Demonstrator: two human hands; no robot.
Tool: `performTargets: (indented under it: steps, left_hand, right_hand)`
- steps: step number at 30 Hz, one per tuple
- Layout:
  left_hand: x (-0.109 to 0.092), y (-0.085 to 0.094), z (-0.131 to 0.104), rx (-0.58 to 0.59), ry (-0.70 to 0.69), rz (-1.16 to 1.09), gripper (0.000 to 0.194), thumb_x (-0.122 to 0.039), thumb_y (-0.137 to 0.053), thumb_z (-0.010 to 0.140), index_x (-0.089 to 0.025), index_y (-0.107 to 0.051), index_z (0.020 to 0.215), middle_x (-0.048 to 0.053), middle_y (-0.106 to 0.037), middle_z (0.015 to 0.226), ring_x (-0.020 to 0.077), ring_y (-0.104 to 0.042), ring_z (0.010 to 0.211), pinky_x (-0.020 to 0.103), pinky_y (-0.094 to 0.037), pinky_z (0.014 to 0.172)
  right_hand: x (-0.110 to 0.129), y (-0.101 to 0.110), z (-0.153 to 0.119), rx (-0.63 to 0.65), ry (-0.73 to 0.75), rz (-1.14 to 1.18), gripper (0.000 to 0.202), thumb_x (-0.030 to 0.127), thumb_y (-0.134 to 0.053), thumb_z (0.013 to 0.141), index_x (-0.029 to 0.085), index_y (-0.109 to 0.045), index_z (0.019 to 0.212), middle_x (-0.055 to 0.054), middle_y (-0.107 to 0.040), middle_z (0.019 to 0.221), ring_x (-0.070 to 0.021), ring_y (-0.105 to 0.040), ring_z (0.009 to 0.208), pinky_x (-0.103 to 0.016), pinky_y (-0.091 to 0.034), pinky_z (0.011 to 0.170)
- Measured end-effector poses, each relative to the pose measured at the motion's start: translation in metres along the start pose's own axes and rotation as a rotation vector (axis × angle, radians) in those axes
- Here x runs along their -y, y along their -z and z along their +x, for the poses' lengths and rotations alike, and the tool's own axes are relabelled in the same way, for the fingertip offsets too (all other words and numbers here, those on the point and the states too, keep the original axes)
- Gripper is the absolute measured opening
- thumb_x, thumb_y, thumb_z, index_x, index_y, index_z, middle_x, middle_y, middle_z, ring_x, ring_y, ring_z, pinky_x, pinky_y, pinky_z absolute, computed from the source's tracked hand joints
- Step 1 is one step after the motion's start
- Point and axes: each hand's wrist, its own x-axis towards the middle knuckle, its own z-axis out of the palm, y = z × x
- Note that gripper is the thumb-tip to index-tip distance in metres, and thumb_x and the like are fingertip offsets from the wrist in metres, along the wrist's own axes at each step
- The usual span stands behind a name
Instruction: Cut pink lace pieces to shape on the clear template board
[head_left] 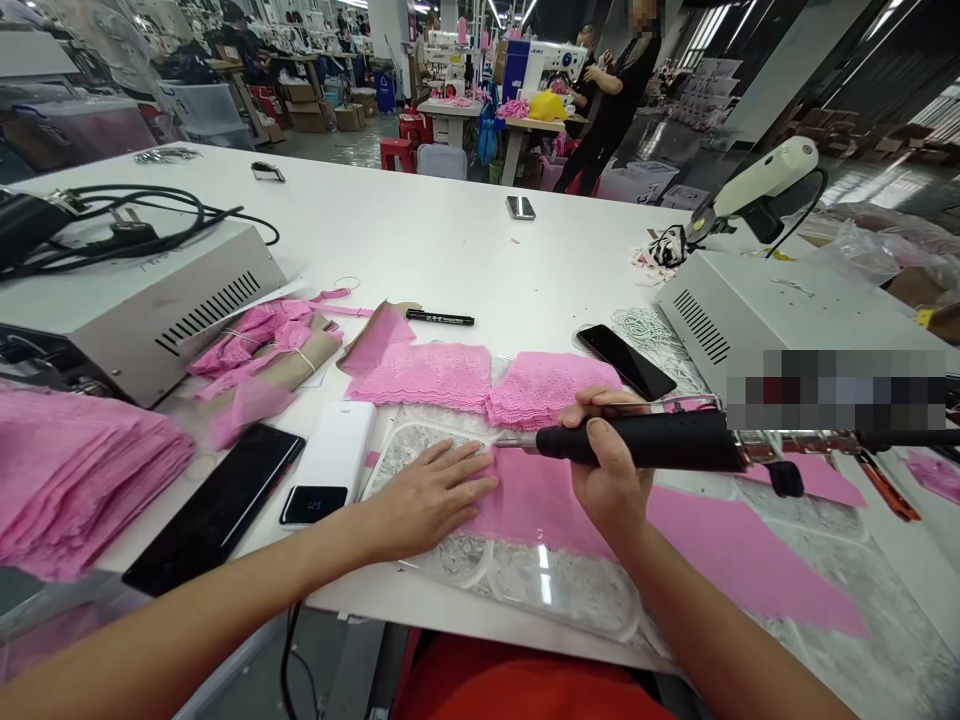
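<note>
My left hand (431,500) lies flat with fingers spread, pressing the left end of a pink fabric piece (536,500) onto a clear patterned template sheet (562,590). My right hand (615,460) is wrapped round a black-handled hand tool (652,440) with a thin metal tip. The tool lies nearly level, its tip pointing left, close to the fingertips of my left hand. Whether the tip touches the fabric I cannot tell. Just beyond lie two pink lace pieces (420,375), side by side. Another pink fabric piece (750,550) spreads out under my right forearm.
Grey vented boxes stand at the left (172,300) and right (795,310). A stack of pink fabric (82,480), a white power bank (330,460), a black phone (626,360) and a marker (440,317) lie around. A person (615,90) stands beyond the table near sewing machines.
</note>
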Motion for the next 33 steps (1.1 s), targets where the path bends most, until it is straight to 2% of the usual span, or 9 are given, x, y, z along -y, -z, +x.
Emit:
performTargets:
  steps: [13,18,21,24,28,33]
  left_hand:
    - [0.002,0.0,0.0,-0.018,-0.021,0.043,0.038,-0.028,-0.04,0.099,-0.02,-0.05,0.135,0.008,-0.048,0.144,0.0268,-0.04,0.136,0.046,-0.034,0.111]
    - [0.005,-0.003,-0.001,-0.023,-0.046,0.11,0.039,-0.027,-0.037,0.101,-0.022,-0.046,0.138,0.007,-0.047,0.145,0.0247,-0.039,0.137,0.046,-0.035,0.111]
    - [0.008,-0.003,-0.001,-0.058,-0.072,0.143,0.039,-0.028,-0.036,0.101,-0.023,-0.048,0.137,0.007,-0.045,0.146,0.0246,-0.039,0.137,0.046,-0.038,0.109]
    - [0.011,-0.001,0.0,-0.103,-0.079,0.161,0.038,-0.028,-0.038,0.1,-0.023,-0.049,0.136,0.007,-0.044,0.147,0.0241,-0.04,0.136,0.043,-0.044,0.105]
    - [0.014,0.001,0.001,-0.135,-0.086,0.181,0.038,-0.027,-0.039,0.1,-0.025,-0.05,0.136,0.005,-0.045,0.146,0.0223,-0.043,0.134,0.04,-0.046,0.103]
    - [0.014,0.0,0.002,-0.138,-0.093,0.197,0.039,-0.025,-0.038,0.099,-0.025,-0.049,0.137,0.004,-0.045,0.146,0.022,-0.044,0.134,0.041,-0.048,0.102]
  right_hand:
    - [-0.001,0.001,-0.001,0.095,0.056,-0.027,0.009,0.021,-0.062,0.08,0.023,-0.055,0.084,0.002,-0.056,0.087,-0.011,-0.057,0.07,-0.034,-0.049,0.075]
    - [0.005,0.004,0.008,0.041,0.046,0.05,0.011,0.023,-0.062,0.077,0.023,-0.057,0.086,0.001,-0.055,0.09,-0.0105,-0.056,0.068,-0.033,-0.048,0.072]
    - [0.02,0.021,0.019,-0.056,0.102,0.058,0.01,0.023,-0.061,0.074,0.022,-0.059,0.084,0.001,-0.056,0.09,-0.0101,-0.055,0.064,-0.032,-0.048,0.069]
    - [0.035,0.048,0.028,-0.152,0.167,0.016,0.008,0.021,-0.061,0.071,0.021,-0.06,0.079,0.001,-0.057,0.085,-0.01,-0.054,0.061,-0.032,-0.046,0.066]
    - [0.043,0.079,0.028,-0.249,0.162,-0.032,0.004,0.02,-0.061,0.069,0.019,-0.06,0.073,0.001,-0.056,0.078,-0.0102,-0.054,0.058,-0.03,-0.045,0.062]
    - [0.04,0.092,0.022,-0.292,0.161,-0.059,0.005,0.022,-0.061,0.069,0.019,-0.06,0.074,0.001,-0.057,0.079,-0.0105,-0.054,0.058,-0.031,-0.045,0.063]
